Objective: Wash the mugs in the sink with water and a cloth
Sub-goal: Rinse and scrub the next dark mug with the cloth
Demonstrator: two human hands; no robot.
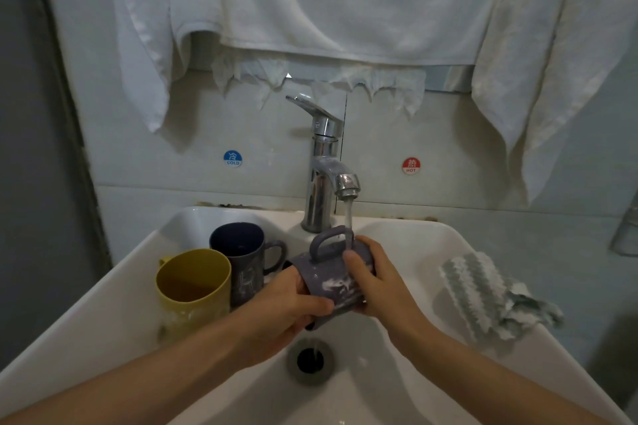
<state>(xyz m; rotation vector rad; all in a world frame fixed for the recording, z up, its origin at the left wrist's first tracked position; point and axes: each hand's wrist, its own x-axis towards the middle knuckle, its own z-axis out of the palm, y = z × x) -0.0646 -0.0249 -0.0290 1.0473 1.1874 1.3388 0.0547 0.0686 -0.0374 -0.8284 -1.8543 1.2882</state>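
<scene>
**Grey mug under the tap, two mugs waiting**

Fingers (321, 307) of the left hand (276, 307) wrapped around the open end of the grey ceramic mug with white print (331, 283); fingers of the right hand (376, 281) clamped on its base end, thumb lying over the side. Mug held on its side over the white ceramic sink (397, 245), handle up, right under the water stream (348, 214) from the chrome faucet (322, 183). White streaks on the mug wall, foam or print, can't tell which. Water running into the drain (310, 359) below.

Left of the hands, in the basin: yellow plastic mug (193, 290) and dark grey mug with a pale drawing (245, 259), both upright, touching each other, not in hand. Striped grey-white cloth (490, 293) lies bunched on the sink's right rim, well apart from both hands.

Behind: COLD and HOT stickers on the wall, white towels (310, 0) hanging above.

Progress guess: looks like the rinse stage of one mug, cloth set aside. The two standing mugs look not yet handled, so most of the job is probably left.
</scene>
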